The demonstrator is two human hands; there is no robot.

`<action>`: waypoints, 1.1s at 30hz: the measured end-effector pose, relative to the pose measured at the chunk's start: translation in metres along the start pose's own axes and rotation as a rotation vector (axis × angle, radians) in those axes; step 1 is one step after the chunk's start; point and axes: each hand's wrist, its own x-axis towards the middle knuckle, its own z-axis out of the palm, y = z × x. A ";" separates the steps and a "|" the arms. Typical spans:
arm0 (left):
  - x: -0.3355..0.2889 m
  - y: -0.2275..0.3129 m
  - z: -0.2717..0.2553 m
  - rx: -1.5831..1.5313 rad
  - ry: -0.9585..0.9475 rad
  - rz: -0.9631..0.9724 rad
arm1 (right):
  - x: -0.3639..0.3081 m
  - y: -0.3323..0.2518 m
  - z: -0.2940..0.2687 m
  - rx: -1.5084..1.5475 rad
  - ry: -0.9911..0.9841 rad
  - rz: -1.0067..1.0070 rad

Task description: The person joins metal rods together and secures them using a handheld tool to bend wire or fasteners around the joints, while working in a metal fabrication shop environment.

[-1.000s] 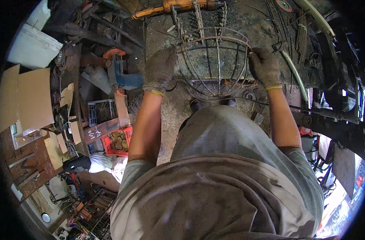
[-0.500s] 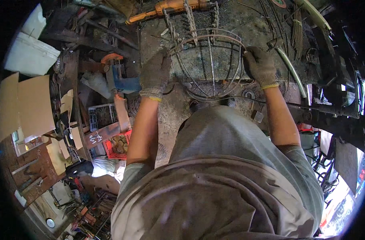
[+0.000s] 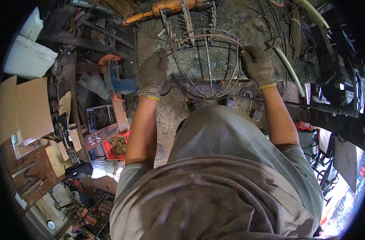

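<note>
I have both gloved hands on the wire basket frame (image 3: pixel 208 66), a rounded cage of thin rusty rods that sits on the dark, gritty bench (image 3: pixel 158 116) straight in front of my body. My left hand (image 3: pixel 151 75) is curled shut around the frame's left rim, fingers wrapped over the upper hoop; my right hand (image 3: pixel 257 66) is closed on the right rim in the same way, so the cage spans the gap between my two fists. Its lower hoop comes close to the bench's near edge, just above my boots. Toward the far edge an orange power tool (image 3: pixel 166 7) lies across the bench, just beyond the cage's top, with a few ribbed steel bars (image 3: pixel 187 18) between them. To the left of my left hand stands a blue vise with an orange clamp (image 3: pixel 112 72), near but apart from my glove. To the right, a pale curved tube (image 3: pixel 288 68) lies just beside my right wrist. Bare bench shows inside the cage and between it and my body; the left edge is crowded with scrap.
</note>
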 end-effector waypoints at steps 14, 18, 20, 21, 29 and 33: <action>-0.004 0.001 0.003 -0.125 0.116 0.068 | -0.001 0.001 0.000 -0.044 0.024 -0.014; -0.003 -0.006 0.008 -0.063 0.103 0.084 | 0.000 0.000 0.000 0.039 0.016 -0.010; -0.003 -0.010 0.012 -0.049 0.104 0.084 | 0.001 -0.003 -0.002 0.033 0.005 -0.018; -0.003 -0.013 0.014 -0.033 0.119 0.109 | 0.002 -0.002 -0.001 0.033 0.004 -0.021; 0.010 -0.019 -0.005 -0.204 0.045 0.091 | 0.003 0.002 -0.001 0.036 -0.023 -0.010; 0.017 -0.006 -0.028 -0.521 -0.204 -0.315 | 0.002 -0.001 -0.002 0.024 -0.026 0.002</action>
